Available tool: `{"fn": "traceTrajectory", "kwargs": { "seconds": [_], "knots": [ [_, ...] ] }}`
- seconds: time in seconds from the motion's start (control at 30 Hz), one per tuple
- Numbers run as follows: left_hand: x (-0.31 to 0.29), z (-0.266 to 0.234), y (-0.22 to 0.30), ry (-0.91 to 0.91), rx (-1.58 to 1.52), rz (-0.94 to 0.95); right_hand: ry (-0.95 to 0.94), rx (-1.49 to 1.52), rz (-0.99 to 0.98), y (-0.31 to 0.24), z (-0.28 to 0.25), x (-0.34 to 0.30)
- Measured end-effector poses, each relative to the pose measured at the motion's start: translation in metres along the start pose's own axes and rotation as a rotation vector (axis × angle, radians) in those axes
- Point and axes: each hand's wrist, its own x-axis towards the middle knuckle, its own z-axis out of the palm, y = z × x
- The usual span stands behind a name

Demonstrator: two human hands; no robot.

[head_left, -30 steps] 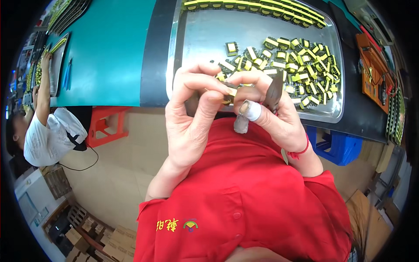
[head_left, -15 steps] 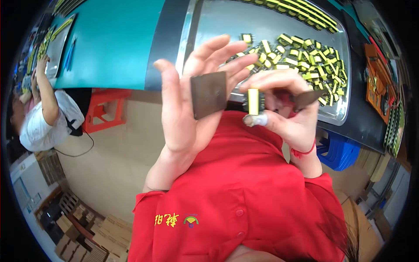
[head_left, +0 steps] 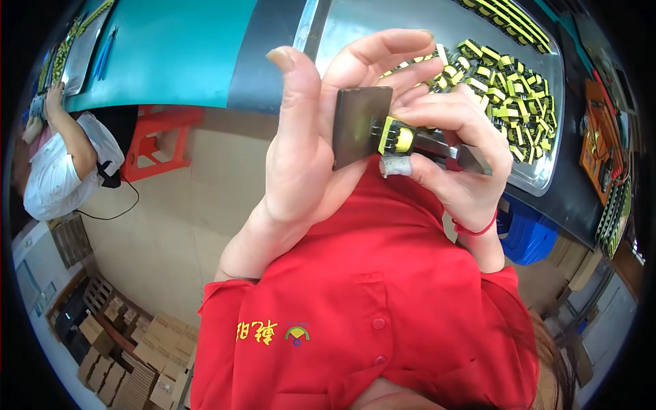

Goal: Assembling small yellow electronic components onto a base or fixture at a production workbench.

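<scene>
The left hand (head_left: 297,157) is open, palm up, its thumb standing apart and a dark square plate (head_left: 362,123) resting across it. The right hand (head_left: 468,195) curls in from the other side, gripping a yellow-and-black component (head_left: 396,139) between its wrapped thumb and fingers, pins toward the plate; whether they touch is unclear. Half a second ago the component stood apart from the plate, its yellow strip upright; now it is turned and right at the plate's edge.
</scene>
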Motion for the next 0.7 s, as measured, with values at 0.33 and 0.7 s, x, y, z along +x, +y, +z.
{"fn": "traceTrajectory", "kwargs": {
  "seconds": [0.33,0.7],
  "knots": [
    [-0.003,0.003,0.005,0.035,0.029,-0.028,-0.041,-0.098,-0.109,0.003,-0.003,0.000],
    [-0.007,-0.012,0.000,-0.111,0.297,0.030,-0.115,-0.267,-0.236,0.000,-0.003,0.009]
  ]
}}
